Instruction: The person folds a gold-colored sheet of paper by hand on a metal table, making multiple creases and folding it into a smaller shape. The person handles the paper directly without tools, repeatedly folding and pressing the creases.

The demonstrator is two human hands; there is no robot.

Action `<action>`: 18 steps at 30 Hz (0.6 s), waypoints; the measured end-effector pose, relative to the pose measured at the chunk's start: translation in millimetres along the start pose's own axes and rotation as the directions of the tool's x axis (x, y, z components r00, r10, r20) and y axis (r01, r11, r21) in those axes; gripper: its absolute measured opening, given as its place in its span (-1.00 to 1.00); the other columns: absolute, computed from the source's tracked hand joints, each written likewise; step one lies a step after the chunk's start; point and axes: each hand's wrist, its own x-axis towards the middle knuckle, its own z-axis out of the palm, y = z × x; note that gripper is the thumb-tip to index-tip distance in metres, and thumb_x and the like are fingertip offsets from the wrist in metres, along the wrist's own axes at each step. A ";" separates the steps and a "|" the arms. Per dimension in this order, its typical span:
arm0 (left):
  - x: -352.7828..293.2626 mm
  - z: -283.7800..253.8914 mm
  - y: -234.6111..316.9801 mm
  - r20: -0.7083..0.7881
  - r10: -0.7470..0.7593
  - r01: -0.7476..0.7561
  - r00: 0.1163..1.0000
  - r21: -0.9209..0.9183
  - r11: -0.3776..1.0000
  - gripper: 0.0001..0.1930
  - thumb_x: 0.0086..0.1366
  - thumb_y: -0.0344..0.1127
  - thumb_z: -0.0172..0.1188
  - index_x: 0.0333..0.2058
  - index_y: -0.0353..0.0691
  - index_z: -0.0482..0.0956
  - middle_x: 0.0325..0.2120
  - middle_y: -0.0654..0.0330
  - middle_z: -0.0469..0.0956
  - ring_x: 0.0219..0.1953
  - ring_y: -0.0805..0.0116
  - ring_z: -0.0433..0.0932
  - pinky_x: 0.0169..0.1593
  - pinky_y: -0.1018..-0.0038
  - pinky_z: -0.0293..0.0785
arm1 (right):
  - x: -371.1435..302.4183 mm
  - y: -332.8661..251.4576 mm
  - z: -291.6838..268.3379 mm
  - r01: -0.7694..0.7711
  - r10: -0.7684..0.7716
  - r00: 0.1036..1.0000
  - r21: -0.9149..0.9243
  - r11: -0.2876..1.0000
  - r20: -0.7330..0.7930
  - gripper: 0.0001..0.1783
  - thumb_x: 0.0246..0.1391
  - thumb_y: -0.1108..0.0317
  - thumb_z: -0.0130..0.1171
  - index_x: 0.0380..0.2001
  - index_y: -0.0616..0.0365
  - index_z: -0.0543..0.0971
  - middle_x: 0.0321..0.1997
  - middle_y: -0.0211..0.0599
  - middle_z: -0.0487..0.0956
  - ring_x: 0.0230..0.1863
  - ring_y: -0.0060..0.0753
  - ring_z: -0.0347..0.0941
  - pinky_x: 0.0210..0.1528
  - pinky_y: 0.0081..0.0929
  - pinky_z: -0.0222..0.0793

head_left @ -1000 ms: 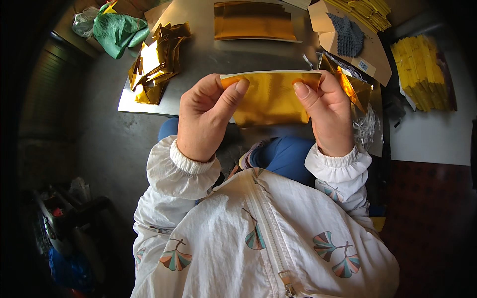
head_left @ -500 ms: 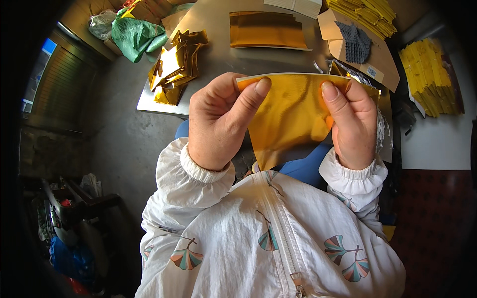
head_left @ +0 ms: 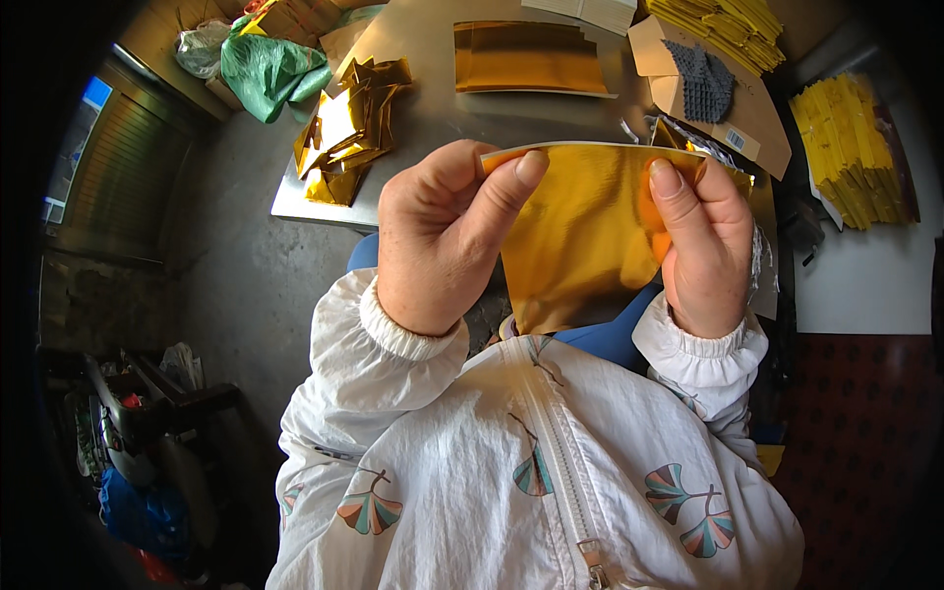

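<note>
A shiny gold foil paper sheet (head_left: 580,231) hangs between my hands above my lap, its upper edge folded over in a narrow pale-edged strip. My left hand (head_left: 447,231) pinches the upper left corner between thumb and fingers. At the upper right corner my right hand (head_left: 703,231) pinches the same edge, thumb on top. A stack of flat gold foil sheets (head_left: 531,59) lies farther off on the metal table. Folded gold foil pieces (head_left: 349,128) are heaped at the table's left edge.
On the table (head_left: 423,123), a grey textured pad (head_left: 700,84) rests on a flattened cardboard box (head_left: 762,128) at the right. Yellow paper bundles (head_left: 851,152) lie beyond it on a white surface. A green plastic bag (head_left: 270,69) is at the far left, and a dark chair (head_left: 147,393) stands lower left.
Both hands have shifted slightly right with the gold sheet. My right thumb has slid a little along the upper edge, and the hanging sheet looks flatter and wider.
</note>
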 end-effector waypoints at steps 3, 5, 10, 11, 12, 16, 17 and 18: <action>0.2 1.5 -0.4 -0.013 -0.003 0.002 1.000 -0.019 1.000 -0.85 0.31 -0.44 0.27 -0.38 -0.44 0.57 -0.49 0.42 0.52 -0.43 0.74 0.32 -0.39 0.73 0.29 | 0.7 1.5 -0.8 0.000 -0.001 1.000 0.017 1.000 0.013 -0.87 0.26 0.38 0.18 -0.36 0.20 0.56 -0.46 -0.69 0.44 -0.42 -0.86 0.20 -0.36 -0.80 0.12; 0.4 1.1 -0.6 -0.011 -0.005 0.004 1.000 -0.012 1.000 -0.85 0.31 -0.43 0.27 -0.38 -0.44 0.58 -0.50 0.43 0.52 -0.43 0.74 0.32 -0.39 0.73 0.28 | 0.5 2.8 -1.3 0.000 -0.001 1.000 0.025 1.000 0.008 -0.87 0.25 0.38 0.18 -0.36 0.20 0.57 -0.46 -0.69 0.44 -0.43 -0.86 0.20 -0.36 -0.81 0.12; 1.0 0.3 -0.6 -0.008 -0.008 0.008 1.000 0.029 1.000 -0.83 0.31 -0.41 0.27 -0.38 -0.43 0.58 -0.51 0.45 0.49 -0.45 0.74 0.30 -0.41 0.73 0.26 | 1.5 5.5 -2.9 0.008 -0.009 1.000 0.014 1.000 0.015 -0.87 0.25 0.37 0.19 -0.36 0.20 0.57 -0.47 -0.69 0.44 -0.44 -0.85 0.20 -0.38 -0.81 0.12; 1.2 0.6 -0.9 -0.010 -0.005 0.005 1.000 0.028 1.000 -0.83 0.31 -0.40 0.27 -0.38 -0.43 0.58 -0.52 0.45 0.49 -0.45 0.74 0.29 -0.41 0.73 0.26 | 1.3 5.7 -3.0 0.007 -0.007 1.000 0.013 1.000 0.013 -0.86 0.25 0.37 0.19 -0.36 0.20 0.57 -0.48 -0.69 0.44 -0.45 -0.85 0.20 -0.38 -0.80 0.11; 1.2 0.9 -1.0 -0.011 -0.001 0.002 1.000 0.027 1.000 -0.82 0.31 -0.40 0.27 -0.39 -0.43 0.58 -0.52 0.46 0.48 -0.46 0.74 0.29 -0.42 0.73 0.25 | 1.1 5.8 -3.1 0.009 -0.010 1.000 0.013 1.000 0.012 -0.86 0.25 0.37 0.19 -0.36 0.20 0.57 -0.48 -0.69 0.44 -0.45 -0.85 0.20 -0.38 -0.80 0.12; 1.2 0.9 -1.1 -0.013 -0.017 0.017 1.000 0.023 1.000 -0.82 0.31 -0.38 0.28 -0.39 -0.42 0.59 -0.54 0.47 0.47 -0.47 0.75 0.27 -0.43 0.73 0.24 | 0.8 6.1 -3.6 0.020 -0.020 1.000 0.001 1.000 0.012 -0.86 0.25 0.36 0.19 -0.35 0.20 0.58 -0.48 -0.68 0.44 -0.45 -0.85 0.20 -0.38 -0.80 0.12; 1.7 0.2 -1.2 -0.009 -0.017 0.017 1.000 0.030 0.999 -0.81 0.31 -0.37 0.28 -0.39 -0.42 0.59 -0.54 0.47 0.46 -0.47 0.75 0.27 -0.44 0.73 0.24 | 0.8 6.3 -3.7 0.023 -0.023 1.000 -0.004 1.000 0.012 -0.86 0.25 0.36 0.19 -0.35 0.20 0.58 -0.48 -0.68 0.45 -0.45 -0.85 0.21 -0.38 -0.80 0.12; 1.9 -0.2 -1.4 -0.006 -0.017 0.017 1.000 0.037 0.999 -0.81 0.31 -0.37 0.28 -0.38 -0.42 0.60 -0.54 0.48 0.46 -0.48 0.75 0.27 -0.44 0.73 0.23 | 1.0 6.4 -3.9 0.030 -0.030 0.999 -0.005 1.000 0.015 -0.86 0.25 0.35 0.19 -0.35 0.20 0.58 -0.48 -0.68 0.45 -0.44 -0.85 0.21 -0.38 -0.80 0.13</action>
